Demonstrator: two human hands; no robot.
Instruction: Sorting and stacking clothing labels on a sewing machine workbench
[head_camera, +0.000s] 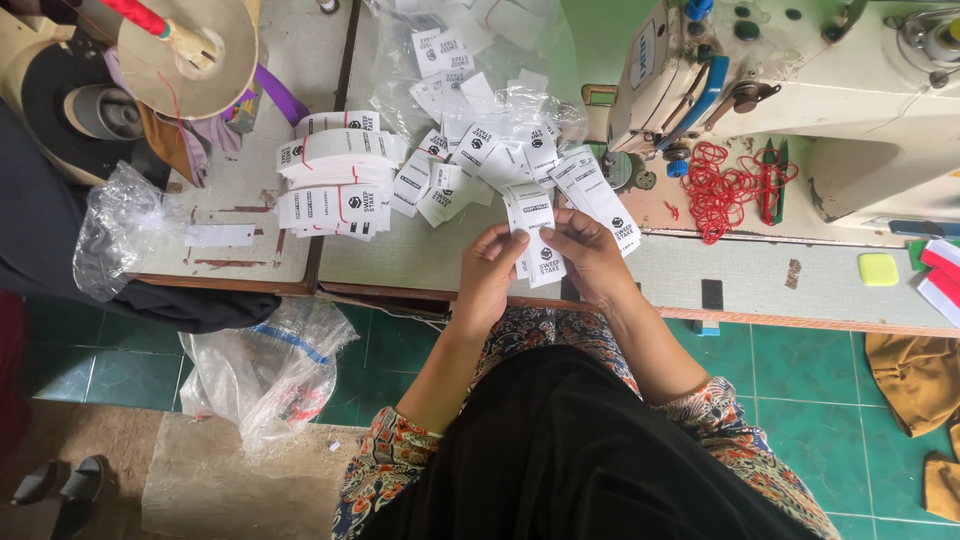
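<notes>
At the middle of the frame the left hand (487, 268) and the right hand (590, 255) meet over the front edge of the worktop (420, 255). Both sets of fingers are clamped on a small stack of white labels (533, 232), thumbs on top, the stack standing half over the worktop edge and half over the person's lap. A second fan of labels (600, 200) sticks out above the right hand; whether that hand grips it or it lies on the worktop cannot be told.

Just above the hands a loose heap of labels (470, 150) spreads over a clear plastic bag (470, 50), whose upper part is cut off by the top of the frame. To the left of the heap sit banded bundles of labels (335, 180), close to a seam in the worktop. Open room lies on the bare worktop between the bundles and the hands, and along the front strip at right.

At upper right a sewing machine (800, 90) runs out of the frame, with a tangle of red rubber bands (725, 185) at its foot. A crumpled plastic bag (270, 370) hangs below the worktop edge at lower left. The print on the labels is too small to make out.
</notes>
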